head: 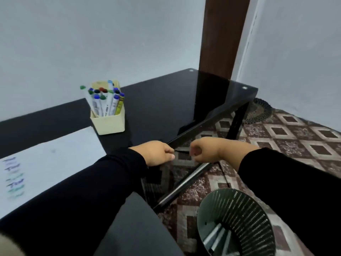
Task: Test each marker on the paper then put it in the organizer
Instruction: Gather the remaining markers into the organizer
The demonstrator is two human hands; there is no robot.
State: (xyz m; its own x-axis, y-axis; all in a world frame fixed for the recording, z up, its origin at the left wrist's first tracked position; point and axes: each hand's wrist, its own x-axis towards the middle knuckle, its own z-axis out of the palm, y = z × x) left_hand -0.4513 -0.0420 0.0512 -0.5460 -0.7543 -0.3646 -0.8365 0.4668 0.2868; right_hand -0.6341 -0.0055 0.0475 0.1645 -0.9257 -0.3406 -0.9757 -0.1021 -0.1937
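Apparently nearly done, capped markers (pixel 103 100) fill the cream rectangular plastic organizer (pixel 108 124) just beyond the scribbled white paper (pixel 46 159) on the black glass counter (pixel 156 100), while both loosely curled hands (pixel 156 153) (pixel 202 149) hold nothing visible.

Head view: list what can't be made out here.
- Writing on the paper: motion blur smears the test marks, and the left edge cuts the sheet off.
- Marker labels in the organizer: too small and soft to read.
- Left hand and right hand: fingers curl away from the camera; whether either holds anything is hidden.
- Items inside the mesh bin: partly cut off by the bottom edge.
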